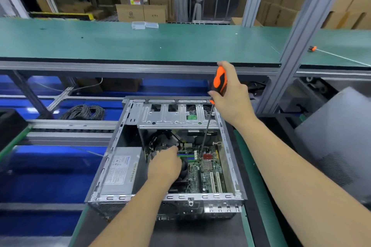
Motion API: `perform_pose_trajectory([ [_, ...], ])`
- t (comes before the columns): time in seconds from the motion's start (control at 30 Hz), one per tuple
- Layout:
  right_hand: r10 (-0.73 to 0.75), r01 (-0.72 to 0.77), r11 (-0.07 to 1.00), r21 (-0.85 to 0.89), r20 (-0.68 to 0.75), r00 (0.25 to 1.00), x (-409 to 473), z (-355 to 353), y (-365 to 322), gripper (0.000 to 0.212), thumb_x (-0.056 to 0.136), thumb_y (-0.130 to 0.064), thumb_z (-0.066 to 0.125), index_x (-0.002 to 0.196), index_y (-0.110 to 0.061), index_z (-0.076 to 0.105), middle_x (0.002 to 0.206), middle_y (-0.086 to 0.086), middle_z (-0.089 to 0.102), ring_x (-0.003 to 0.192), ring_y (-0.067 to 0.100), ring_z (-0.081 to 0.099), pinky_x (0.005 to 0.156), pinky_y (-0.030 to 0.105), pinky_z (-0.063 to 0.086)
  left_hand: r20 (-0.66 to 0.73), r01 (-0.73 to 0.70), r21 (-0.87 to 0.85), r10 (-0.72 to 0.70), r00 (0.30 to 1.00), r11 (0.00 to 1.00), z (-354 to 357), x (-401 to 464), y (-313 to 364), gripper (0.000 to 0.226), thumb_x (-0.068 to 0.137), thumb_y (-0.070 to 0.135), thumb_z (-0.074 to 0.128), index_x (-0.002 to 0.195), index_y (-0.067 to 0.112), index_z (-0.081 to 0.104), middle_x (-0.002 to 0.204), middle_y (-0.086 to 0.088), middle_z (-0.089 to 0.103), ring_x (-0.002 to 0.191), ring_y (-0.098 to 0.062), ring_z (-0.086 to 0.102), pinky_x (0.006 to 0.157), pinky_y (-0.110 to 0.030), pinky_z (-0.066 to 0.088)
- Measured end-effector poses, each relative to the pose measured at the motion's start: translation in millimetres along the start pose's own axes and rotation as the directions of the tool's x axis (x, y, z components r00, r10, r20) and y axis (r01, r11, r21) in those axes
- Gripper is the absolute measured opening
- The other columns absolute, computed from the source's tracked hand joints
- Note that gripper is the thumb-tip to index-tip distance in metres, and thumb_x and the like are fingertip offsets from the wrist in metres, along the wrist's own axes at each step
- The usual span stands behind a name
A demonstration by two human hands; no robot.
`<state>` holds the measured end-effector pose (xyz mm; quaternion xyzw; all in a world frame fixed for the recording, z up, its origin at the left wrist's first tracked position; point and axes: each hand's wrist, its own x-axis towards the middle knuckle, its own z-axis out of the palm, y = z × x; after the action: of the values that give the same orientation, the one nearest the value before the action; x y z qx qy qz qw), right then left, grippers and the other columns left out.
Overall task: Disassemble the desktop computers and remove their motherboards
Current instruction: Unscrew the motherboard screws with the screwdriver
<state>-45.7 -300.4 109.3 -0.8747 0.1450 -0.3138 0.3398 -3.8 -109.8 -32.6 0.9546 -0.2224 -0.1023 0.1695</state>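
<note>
Inside the open computer case (230,158), your right hand (230,90) grips the screwdriver (219,81), tip on the motherboard (208,168); your left hand (164,164) reaches among cables, its grasp hidden.

Factory assy line: green workbenches (140,46), alu frame (301,32), stacked cartons (140,13).

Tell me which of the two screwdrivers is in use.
The orange-handled screwdriver gripped by the right hand, its tip down on the motherboard. The other screwdriver lies untouched on the green bench.
</note>
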Motion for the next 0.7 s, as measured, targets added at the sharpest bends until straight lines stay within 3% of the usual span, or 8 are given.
perform_pose_trajectory([
  [0.07,0.012,-0.012,1.0,-0.01,-0.012,1.0,-1.9,2.3,4.4,0.07,0.091,-0.012,0.066,0.14,-0.045,0.028,0.097,0.004,0.059,0.076,0.005,0.051,0.061,0.018,0.035,0.092,0.018,0.052,-0.023,0.996,0.998,1.1,1.7,-0.5,0.011,0.1,0.025,0.052,0.105,0.015,0.051,0.104,-0.007,0.065,0.092,-0.028,0.062,0.07,-0.034,0.046],
  [0.17,0.035,-0.035,0.999,-0.016,-0.022,0.999,-4.6,6.5,10.4,0.071,0.091,-0.012,0.066,0.141,-0.045,0.027,0.098,0.002,0.06,0.075,0.009,0.052,0.064,0.023,0.038,0.179,0.071,0.067,-0.082,0.981,0.995,3.4,4.0,-2.6,0.01,0.097,0.023,0.056,0.098,0.013,0.053,0.089,-0.004,0.059,0.079,-0.024,0.057,0.065,-0.032,0.043],
  [0.4,0.039,-0.039,0.999,-0.011,-0.012,0.999,-3.2,12.2,15.1,0.071,0.092,-0.01,0.066,0.14,-0.045,0.028,0.101,0.006,0.06,0.083,0.025,0.057,0.074,0.031,0.041,0.202,0.085,0.028,-0.089,0.975,0.996,7.2,7.8,-4.1,0.01,0.097,0.021,0.053,0.101,0.013,0.052,0.09,-0.004,0.061,0.078,-0.023,0.057,0.067,-0.033,0.043],
  [0.53,0.034,-0.035,0.999,-0.025,-0.014,0.999,-1.4,13.3,14.2,0.072,0.091,-0.011,0.066,0.141,-0.045,0.028,0.1,0.005,0.06,0.078,0.013,0.054,0.074,0.029,0.038,0.214,0.087,0.002,-0.085,0.973,0.996,8.6,8.8,-4.5,0.006,0.096,0.017,0.051,0.099,0.012,0.053,0.085,-0.004,0.06,0.073,-0.022,0.055,0.063,-0.031,0.04],
  [0.7,0.017,-0.017,1.0,-0.022,0.008,1.0,-2.1,16.1,11.0,0.072,0.092,-0.01,0.066,0.143,-0.044,0.027,0.1,0.006,0.061,0.082,0.028,0.057,0.075,0.034,0.046,0.201,0.096,-0.005,-0.093,0.975,0.995,7.9,7.9,-4.0,0.01,0.095,0.016,0.054,0.086,0.013,0.052,0.07,-0.001,0.053,0.06,-0.018,0.047,0.053,-0.029,0.034],
])
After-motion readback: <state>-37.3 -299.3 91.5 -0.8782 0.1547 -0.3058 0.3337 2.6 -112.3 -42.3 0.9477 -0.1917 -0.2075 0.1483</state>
